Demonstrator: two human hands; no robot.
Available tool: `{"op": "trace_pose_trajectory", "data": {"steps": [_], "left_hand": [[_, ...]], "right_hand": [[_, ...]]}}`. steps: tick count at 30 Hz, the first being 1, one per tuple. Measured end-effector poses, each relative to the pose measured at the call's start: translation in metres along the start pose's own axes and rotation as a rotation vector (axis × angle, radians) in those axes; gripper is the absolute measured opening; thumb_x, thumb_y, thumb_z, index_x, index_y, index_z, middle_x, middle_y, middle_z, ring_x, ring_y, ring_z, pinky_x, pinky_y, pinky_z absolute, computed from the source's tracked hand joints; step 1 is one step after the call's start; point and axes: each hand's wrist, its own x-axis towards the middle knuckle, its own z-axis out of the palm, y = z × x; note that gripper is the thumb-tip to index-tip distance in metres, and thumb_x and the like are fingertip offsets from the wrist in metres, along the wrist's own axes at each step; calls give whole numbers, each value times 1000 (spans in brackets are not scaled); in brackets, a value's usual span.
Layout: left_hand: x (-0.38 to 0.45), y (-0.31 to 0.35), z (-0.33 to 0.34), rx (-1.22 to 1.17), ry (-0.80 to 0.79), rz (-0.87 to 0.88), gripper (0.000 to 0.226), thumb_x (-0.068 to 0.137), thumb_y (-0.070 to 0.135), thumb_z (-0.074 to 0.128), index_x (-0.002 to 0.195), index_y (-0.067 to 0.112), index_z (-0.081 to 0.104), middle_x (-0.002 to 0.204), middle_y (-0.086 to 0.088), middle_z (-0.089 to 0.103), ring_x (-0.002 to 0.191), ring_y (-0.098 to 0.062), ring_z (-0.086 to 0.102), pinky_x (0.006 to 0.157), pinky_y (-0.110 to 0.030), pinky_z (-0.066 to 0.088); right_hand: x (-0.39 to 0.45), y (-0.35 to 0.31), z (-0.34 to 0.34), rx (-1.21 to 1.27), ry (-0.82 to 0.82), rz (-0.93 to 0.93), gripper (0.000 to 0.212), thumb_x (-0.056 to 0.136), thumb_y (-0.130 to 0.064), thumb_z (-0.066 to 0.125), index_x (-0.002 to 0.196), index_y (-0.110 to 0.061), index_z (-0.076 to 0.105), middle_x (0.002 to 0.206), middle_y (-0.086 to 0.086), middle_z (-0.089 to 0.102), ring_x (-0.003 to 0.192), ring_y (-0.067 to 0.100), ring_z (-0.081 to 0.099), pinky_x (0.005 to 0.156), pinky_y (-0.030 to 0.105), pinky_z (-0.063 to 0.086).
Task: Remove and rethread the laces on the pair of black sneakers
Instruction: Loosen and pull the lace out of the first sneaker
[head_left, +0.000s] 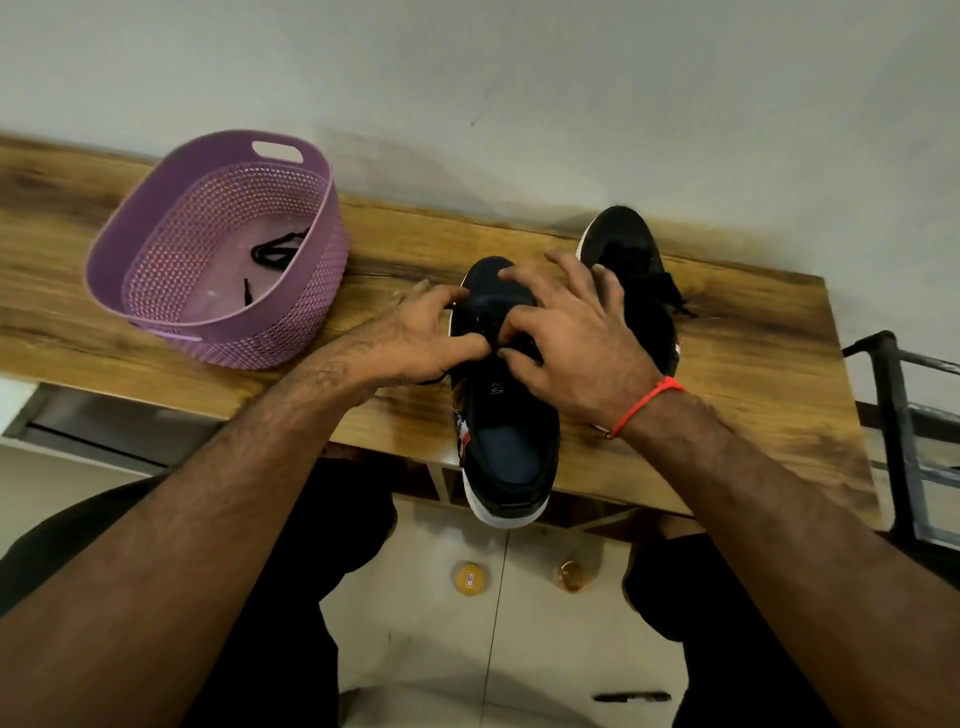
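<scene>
A black sneaker (506, 447) with a white sole stands on the wooden table (727, 374), its heel hanging over the near edge. Over its lace area my left hand (421, 338) and my right hand (566, 338) meet, each pinching the black lace with thumb and forefinger. My hands hide most of the lacing. The second black sneaker (631, 249) stands behind and to the right, partly covered by my right hand, with loose black lace showing on it. Another black lace (275, 252) lies inside the purple basket (156, 223).
The purple basket stands at the table's left. A dark metal frame (898, 415) rises at the right beyond the table's end. Below the table are my legs in black and two small yellow objects (470, 578) on the tiled floor.
</scene>
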Motion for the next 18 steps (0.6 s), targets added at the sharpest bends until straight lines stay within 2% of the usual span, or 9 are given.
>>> {"op": "trace_pose_trajectory", "data": {"steps": [3,5,6,8,9,11,13,15,18], "left_hand": [[-2,1,1,62,-7,-24,80,84,52,69,154,37,34,170,-4,5,156,-26,-9,124,-56,6],[-1,3,1,110,1,-26,76,88,50,66,155,38,32,170,-5,-2,154,-28,-18,122,-61,0],[-1,3,1,128,7,-25,76,88,51,66,155,38,31,170,-5,-3,154,-29,-18,121,-64,0],[1,2,2,145,16,-20,76,88,52,65,155,38,31,170,-6,-3,154,-30,-18,121,-65,0],[2,1,2,148,17,-17,77,88,53,65,155,38,31,170,-7,-2,154,-31,-18,120,-65,0],[2,1,3,161,11,-12,83,82,61,64,155,39,31,170,-6,0,154,-31,-17,120,-66,0],[2,1,3,177,8,-12,87,77,63,61,155,39,30,170,-6,0,154,-31,-16,120,-66,0],[1,2,3,181,13,-14,83,82,60,63,155,40,29,170,-6,-1,154,-31,-16,119,-67,-2],[-1,4,3,234,38,2,77,88,56,63,155,42,27,170,-4,-4,153,-31,-19,117,-67,-7]], "right_hand": [[2,4,-7,261,143,106,14,80,-40,61,80,-28,66,139,-12,54,140,21,34,115,54,25],[5,9,-15,533,340,245,18,74,-35,57,70,-18,62,116,-5,67,116,17,56,102,39,44],[6,13,-17,601,413,298,16,75,-30,57,72,-15,61,109,-1,67,107,16,59,95,31,47],[7,20,-18,529,444,317,13,79,-26,58,87,-17,62,111,1,62,111,20,56,94,27,44],[6,22,-17,449,385,265,22,80,-29,58,99,-20,62,121,2,57,124,25,49,103,33,39],[3,18,-12,277,162,114,37,82,-38,62,117,-26,59,148,5,39,146,31,21,117,49,18],[0,9,-3,105,10,-11,34,85,-45,63,115,-30,61,159,3,23,151,31,1,120,57,4],[-1,4,2,32,-19,-43,26,89,-46,62,109,-29,63,160,0,23,151,30,0,121,57,2],[2,8,0,94,68,-16,17,88,-39,61,94,-24,65,146,-2,45,144,26,23,119,50,13]]}}
